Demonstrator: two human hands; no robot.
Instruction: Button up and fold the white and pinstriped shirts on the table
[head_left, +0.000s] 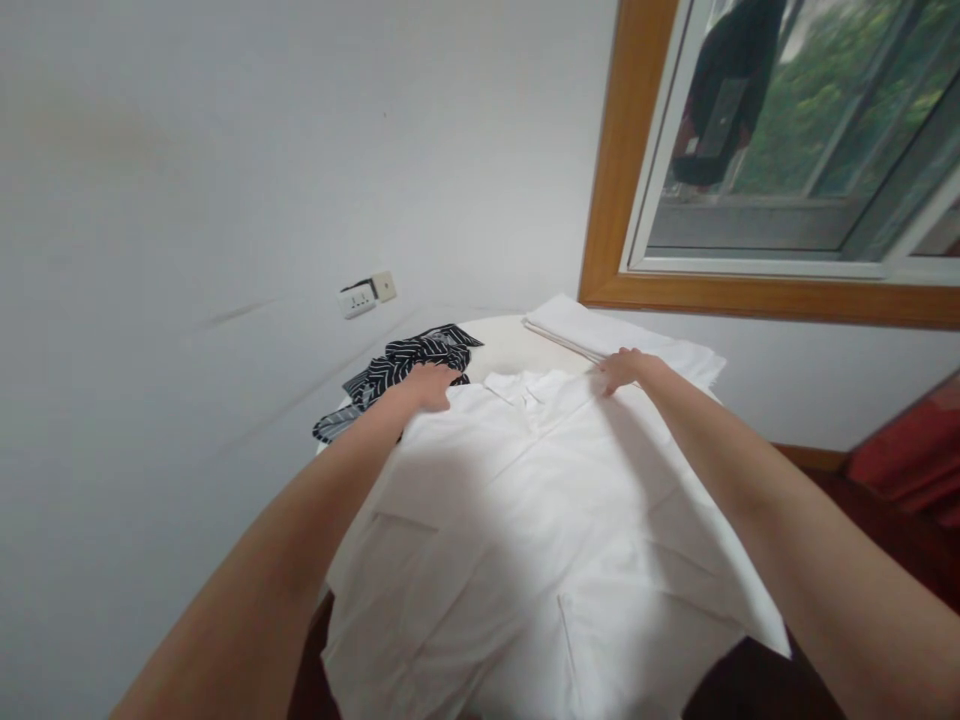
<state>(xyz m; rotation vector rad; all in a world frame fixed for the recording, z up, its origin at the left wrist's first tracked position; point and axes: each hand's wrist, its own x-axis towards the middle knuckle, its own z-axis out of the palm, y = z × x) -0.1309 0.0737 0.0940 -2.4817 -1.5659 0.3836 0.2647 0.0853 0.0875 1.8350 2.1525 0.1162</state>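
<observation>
Across the white table (502, 342), your white shirt (540, 500) lies spread out, its collar (529, 388) at the far end and its lower part running back toward you, apparently past the near edge. Your left hand (433, 385) is at one upper corner beside the collar, and your right hand (621, 370) is at the other. Both have the fingers partly bent and touch the fabric; whether they pinch it or only press on it, you cannot tell from this angle. You seem to be laying the shirt out and squaring its shoulders. Creases cross the body, so the next move probably calls for drawing the upper corners evenly apart and smoothing the cloth down, with care not to drag it sideways.

Just beyond your left hand, a black-and-white striped cloth (382, 375) sits bunched up; by your right hand lies a folded white cloth (660, 345), close enough to get caught up with the shirt. Farther out, the wall (225, 150) carries a socket (358, 300), a window (795, 120) stands at the upper right, and red fabric (911, 450) shows beyond your right arm.
</observation>
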